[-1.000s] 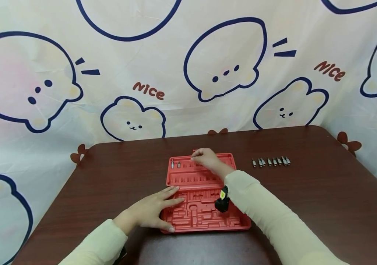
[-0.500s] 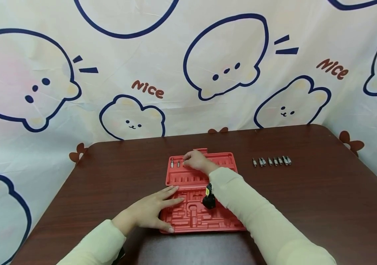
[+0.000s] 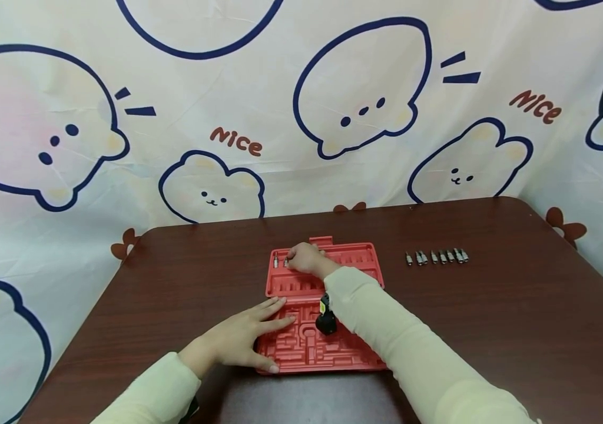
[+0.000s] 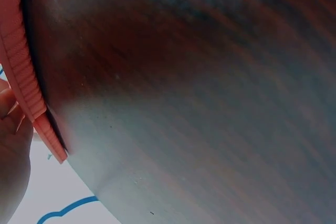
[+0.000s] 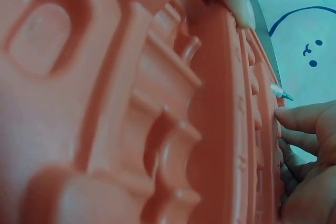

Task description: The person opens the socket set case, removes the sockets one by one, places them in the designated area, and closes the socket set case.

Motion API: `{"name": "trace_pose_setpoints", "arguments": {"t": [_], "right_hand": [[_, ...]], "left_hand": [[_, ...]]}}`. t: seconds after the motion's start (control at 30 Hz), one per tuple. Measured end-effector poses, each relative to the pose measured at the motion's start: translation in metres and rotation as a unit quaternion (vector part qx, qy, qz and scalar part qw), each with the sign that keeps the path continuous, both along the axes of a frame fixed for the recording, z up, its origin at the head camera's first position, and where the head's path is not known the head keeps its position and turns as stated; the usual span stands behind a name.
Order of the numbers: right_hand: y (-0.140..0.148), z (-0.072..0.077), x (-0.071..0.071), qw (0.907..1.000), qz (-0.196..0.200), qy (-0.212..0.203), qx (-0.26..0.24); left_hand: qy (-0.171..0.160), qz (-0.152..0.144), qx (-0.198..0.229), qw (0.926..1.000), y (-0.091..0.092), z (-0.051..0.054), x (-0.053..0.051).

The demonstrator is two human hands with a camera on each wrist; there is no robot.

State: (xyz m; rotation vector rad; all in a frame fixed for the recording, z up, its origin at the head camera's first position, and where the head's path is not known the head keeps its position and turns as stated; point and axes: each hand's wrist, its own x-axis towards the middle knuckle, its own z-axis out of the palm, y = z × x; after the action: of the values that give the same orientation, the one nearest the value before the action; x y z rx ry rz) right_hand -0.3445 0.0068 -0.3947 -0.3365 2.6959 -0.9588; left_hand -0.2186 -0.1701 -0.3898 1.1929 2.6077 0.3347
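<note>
A red molded plastic tool case (image 3: 301,359) lies open on the brown table. My left hand (image 3: 238,335) rests spread on its left edge, fingers straight, with the thumb at the front corner. My right hand (image 3: 305,259) is over the lid half, fingers curled at the row of slots. It pinches a small metal bit, largely hidden by the fingertips. Just left of it, two metal bits (image 3: 276,261) stand in the lid's slots. In the right wrist view, a silver bit (image 5: 278,92) sticks up beside the right fingertips (image 5: 286,119).
To the right of the case, several small metal bits (image 3: 441,257) stand in a row on the table (image 3: 492,330). A cloth (image 3: 280,106) with cartoon bears hangs behind the table. A black wrist camera (image 3: 325,321) sits under the right sleeve, above the case.
My right hand has moved left along the lid's slots, close to the second bit. More of the lid's right side shows now. My left hand has stayed on the case edge.
</note>
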Motion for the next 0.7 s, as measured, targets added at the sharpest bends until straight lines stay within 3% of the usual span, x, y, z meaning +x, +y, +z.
{"name": "trace_pose_setpoints", "arguments": {"t": [0.17, 0.37, 0.47, 0.7], "right_hand": [[-0.0017, -0.0015, -0.0001, 0.997, -0.027, -0.011, -0.072], [-0.0016, -0.0037, 0.0009, 0.9818, -0.054, -0.03, -0.18], [-0.0029, -0.0039, 0.0023, 0.98, -0.068, -0.025, -0.185], [-0.0059, -0.0086, 0.0058, 0.9863, -0.073, 0.045, -0.141]], "left_hand": [[-0.007, 0.003, 0.0, 1.0, -0.0006, -0.0003, -0.0008], [-0.01, 0.0, -0.001, 1.0, -0.0006, -0.0008, -0.0012], [-0.007, -0.001, 0.001, 1.0, -0.0007, -0.0001, -0.0008], [-0.011, 0.0, -0.005, 0.9999, 0.0003, 0.0022, -0.0005]]}}
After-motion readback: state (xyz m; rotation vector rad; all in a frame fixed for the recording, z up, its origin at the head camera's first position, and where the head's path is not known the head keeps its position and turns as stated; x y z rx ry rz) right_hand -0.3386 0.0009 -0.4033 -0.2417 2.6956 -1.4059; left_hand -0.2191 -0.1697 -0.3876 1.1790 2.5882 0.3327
